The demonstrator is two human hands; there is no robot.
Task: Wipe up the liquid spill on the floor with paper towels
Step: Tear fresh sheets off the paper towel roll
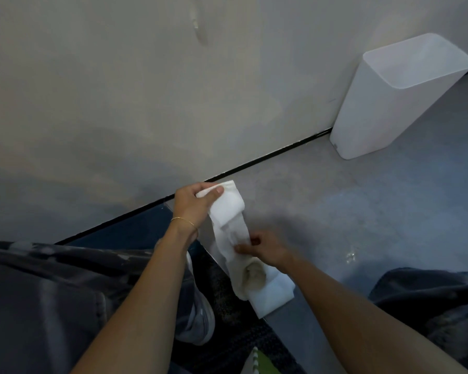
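White paper towels (229, 211), folded into one long strip, were held between both hands above the grey floor (389, 211).

Left fingers were curled round the strip's far end, with the thumb (216, 191) pressed flat across its top. The left hand (192, 203) showed its back to the camera, just short of the floor's far edge where the dark seam met the wall (119, 90). A thin gold bracelet (184, 220) circled the bent wrist, and the bare left forearm (135, 292) ran back toward the lower left.

Right fingertips (242, 249) were drawn together in a narrow pinch on the strip's right edge, about midway along its length. The right hand (262, 248) was knuckles-up, and its bare forearm (335, 306) stretched back toward the lower right, so that the two arms converged on the towel.

Below the right hand the strip bore a yellowish damp patch (251, 279). Whether its near end touched the floor could not be told.

A small glinting wet spot (350, 256) lay on the floor, to the right of the right hand and apart from it. A white plastic bin (376, 109) stood against the wall at the floor's far right edge. Dark trousers (38, 306) and a pale shoe (197, 317) lay under the left forearm.
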